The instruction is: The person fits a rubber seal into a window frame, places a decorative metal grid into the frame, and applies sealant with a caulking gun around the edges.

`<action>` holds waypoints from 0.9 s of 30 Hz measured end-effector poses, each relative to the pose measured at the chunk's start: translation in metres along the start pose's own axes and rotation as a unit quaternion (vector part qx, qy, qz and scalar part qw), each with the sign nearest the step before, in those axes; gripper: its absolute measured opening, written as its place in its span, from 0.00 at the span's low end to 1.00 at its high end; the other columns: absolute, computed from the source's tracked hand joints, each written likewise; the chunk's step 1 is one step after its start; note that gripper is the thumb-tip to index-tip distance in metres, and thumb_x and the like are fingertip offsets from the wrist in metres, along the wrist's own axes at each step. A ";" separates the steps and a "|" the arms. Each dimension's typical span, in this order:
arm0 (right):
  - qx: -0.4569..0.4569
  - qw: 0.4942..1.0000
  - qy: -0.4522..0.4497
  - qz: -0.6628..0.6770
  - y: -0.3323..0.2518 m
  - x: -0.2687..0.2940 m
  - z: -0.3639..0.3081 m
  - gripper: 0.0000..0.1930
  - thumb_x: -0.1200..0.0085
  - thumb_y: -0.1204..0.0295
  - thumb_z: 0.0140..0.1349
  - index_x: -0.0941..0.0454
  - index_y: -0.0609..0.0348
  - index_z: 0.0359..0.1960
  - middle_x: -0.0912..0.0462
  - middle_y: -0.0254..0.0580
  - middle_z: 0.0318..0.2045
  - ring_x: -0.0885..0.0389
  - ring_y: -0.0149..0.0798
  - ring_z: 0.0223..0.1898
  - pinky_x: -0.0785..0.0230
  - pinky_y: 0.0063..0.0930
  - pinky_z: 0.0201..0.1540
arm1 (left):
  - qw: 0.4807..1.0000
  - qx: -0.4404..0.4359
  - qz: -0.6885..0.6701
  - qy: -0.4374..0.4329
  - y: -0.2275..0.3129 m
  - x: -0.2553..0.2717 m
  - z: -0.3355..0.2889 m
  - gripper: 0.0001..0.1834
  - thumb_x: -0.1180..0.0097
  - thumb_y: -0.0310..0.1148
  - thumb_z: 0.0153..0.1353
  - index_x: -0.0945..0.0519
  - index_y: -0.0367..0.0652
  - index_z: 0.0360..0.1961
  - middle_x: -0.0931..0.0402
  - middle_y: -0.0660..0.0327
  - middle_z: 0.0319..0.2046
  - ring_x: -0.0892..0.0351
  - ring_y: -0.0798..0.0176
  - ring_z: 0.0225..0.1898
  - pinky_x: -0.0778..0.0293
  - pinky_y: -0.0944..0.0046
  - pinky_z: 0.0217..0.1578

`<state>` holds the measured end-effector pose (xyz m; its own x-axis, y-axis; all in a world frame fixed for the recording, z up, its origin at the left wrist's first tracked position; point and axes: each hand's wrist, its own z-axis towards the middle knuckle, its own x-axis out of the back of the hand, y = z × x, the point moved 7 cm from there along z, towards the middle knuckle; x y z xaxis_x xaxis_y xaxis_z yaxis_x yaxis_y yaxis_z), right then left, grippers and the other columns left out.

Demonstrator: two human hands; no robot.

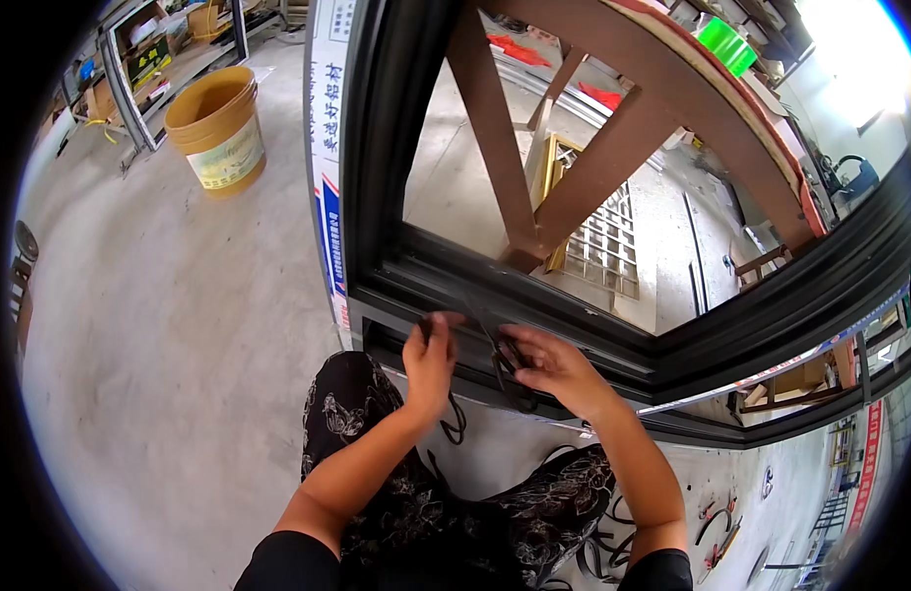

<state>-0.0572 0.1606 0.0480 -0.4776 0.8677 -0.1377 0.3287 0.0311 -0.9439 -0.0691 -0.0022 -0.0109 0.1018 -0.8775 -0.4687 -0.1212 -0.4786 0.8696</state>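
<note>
In front of me stands a black metal window frame (515,295), its lower corner close to my knees. My right hand (564,372) is closed around the dark handles of a pair of scissors (502,357), whose blades point up and left toward the frame. Just left of the blades, my left hand (431,366) pinches what looks like a black rubber strip at the frame's inner edge. Below that hand a loop of the black strip (455,426) hangs down between my knees. Exactly where the strip meets the blades is too dark to make out.
A yellow-brown bucket (219,138) stands on the concrete floor at the far left. Behind the frame is a brown steel table stand (613,148) with a green roll (726,46) on top. Black strip offcuts (603,552) and hand tools (716,542) lie at lower right.
</note>
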 end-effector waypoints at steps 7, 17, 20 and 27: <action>0.048 0.873 0.109 -0.474 -0.049 -0.017 0.070 0.27 0.29 0.58 0.48 0.21 0.60 0.47 0.16 0.45 0.36 0.17 0.43 0.38 0.27 0.31 0.44 | 0.987 -0.010 -0.105 0.124 0.008 0.034 0.022 0.17 0.54 0.45 0.72 0.23 0.42 0.41 0.37 0.71 0.19 0.46 0.78 0.15 0.54 0.74 0.15; 0.023 0.786 0.103 -0.610 -0.061 -0.003 0.136 0.34 0.32 0.42 0.43 0.17 0.54 0.46 0.15 0.48 0.40 0.17 0.50 0.44 0.26 0.39 0.46 | 0.989 -0.002 -0.108 0.102 0.009 0.035 0.025 0.17 0.55 0.45 0.73 0.24 0.42 0.41 0.38 0.71 0.20 0.46 0.78 0.15 0.54 0.75 0.15; 0.034 0.791 0.099 -0.603 -0.056 -0.005 0.149 0.33 0.32 0.44 0.45 0.17 0.55 0.47 0.16 0.49 0.40 0.17 0.49 0.44 0.26 0.37 0.46 | 0.990 -0.004 -0.107 0.094 0.009 0.034 0.026 0.17 0.55 0.45 0.73 0.24 0.42 0.40 0.38 0.70 0.20 0.46 0.78 0.15 0.54 0.75 0.15; 0.031 0.795 0.086 -0.600 -0.057 -0.008 0.163 0.29 0.32 0.49 0.48 0.17 0.56 0.46 0.16 0.51 0.40 0.17 0.51 0.44 0.26 0.36 0.46 | 0.988 0.017 -0.122 0.094 0.010 0.034 0.026 0.15 0.55 0.42 0.73 0.23 0.43 0.38 0.40 0.73 0.18 0.47 0.79 0.16 0.54 0.76 0.16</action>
<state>-0.2044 0.0708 0.0538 -0.2972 0.2877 0.9104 -0.3223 0.8673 -0.3793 -0.0926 -0.0380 -0.0221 0.3134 -0.7156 -0.6243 -0.1036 -0.6793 0.7266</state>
